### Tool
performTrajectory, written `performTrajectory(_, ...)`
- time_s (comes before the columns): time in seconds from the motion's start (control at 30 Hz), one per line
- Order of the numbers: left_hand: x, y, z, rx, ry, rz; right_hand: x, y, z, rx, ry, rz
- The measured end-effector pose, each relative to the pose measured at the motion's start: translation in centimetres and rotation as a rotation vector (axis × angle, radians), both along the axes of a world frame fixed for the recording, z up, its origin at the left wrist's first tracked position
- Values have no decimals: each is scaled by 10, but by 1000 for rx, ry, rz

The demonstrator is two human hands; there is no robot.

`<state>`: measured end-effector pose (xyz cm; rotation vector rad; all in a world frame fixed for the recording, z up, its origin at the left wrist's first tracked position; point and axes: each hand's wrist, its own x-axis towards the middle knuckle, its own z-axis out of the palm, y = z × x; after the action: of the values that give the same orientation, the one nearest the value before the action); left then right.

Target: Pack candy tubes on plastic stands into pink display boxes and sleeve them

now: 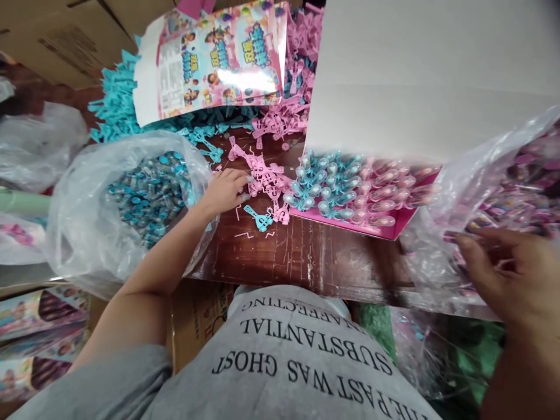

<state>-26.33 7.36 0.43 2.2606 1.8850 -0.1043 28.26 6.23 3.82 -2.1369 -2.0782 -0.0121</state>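
My left hand (pixel 227 189) lies low over the table, its fingers a little apart at the edge of a heap of pink plastic pieces (pixel 265 175). Just below its fingertips is a single teal plastic piece (pixel 259 217). On the right, my right hand (pixel 510 265) is at the mouth of a clear plastic bag (pixel 441 204) full of pink-lidded small items (pixel 520 198). Its thumb and finger come together on something small and dark that I cannot make out. Between the hands, a pink box (pixel 345 224) holds rows of teal and pink pieces with clear, rounded tops (pixel 345 186).
Left of my left arm stands a clear bag (pixel 74 216) of small teal-lidded items (pixel 149 195). Behind are piles of teal pieces (pixel 116 96) and pink pieces (pixel 301 41), partly under printed cardboard (pixel 210 64). The box's white lid (pixel 433 76) stands raised. Cartons (pixel 56 41) are at back left.
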Motion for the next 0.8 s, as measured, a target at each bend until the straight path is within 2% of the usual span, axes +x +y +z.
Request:
performTrajectory(0.1,6,2,-4,36,4,27,-31,-3,3,16,144,55)
performTrajectory(0.17,9,1,-6,67,10,44,-47,-7,4,46,160,181)
performTrajectory(0.27,11,1,-9,95,-15,-14,-61,-11,7,68,163,367)
performTrajectory(0.37,12,5,-9,66,-37,-67,-70,-14,9,128,189,409)
performTrajectory(0.47,13,9,-4,84,-16,-44,-76,-18,12,108,217,423)
performTrajectory(0.57,14,5,13,243,-64,73,-78,-24,15,78,242,448)
performTrajectory(0.63,18,-8,30,421,-204,139,-77,-30,18,97,265,463)
performTrajectory(0.7,31,-28,45,543,-469,154,-80,-36,20,107,326,501)
performTrajectory(0.73,41,-41,50,538,-636,145,-84,-39,20,104,393,532)
performTrajectory(0.8,69,-65,52,374,-962,129,-98,-43,17,78,586,607)
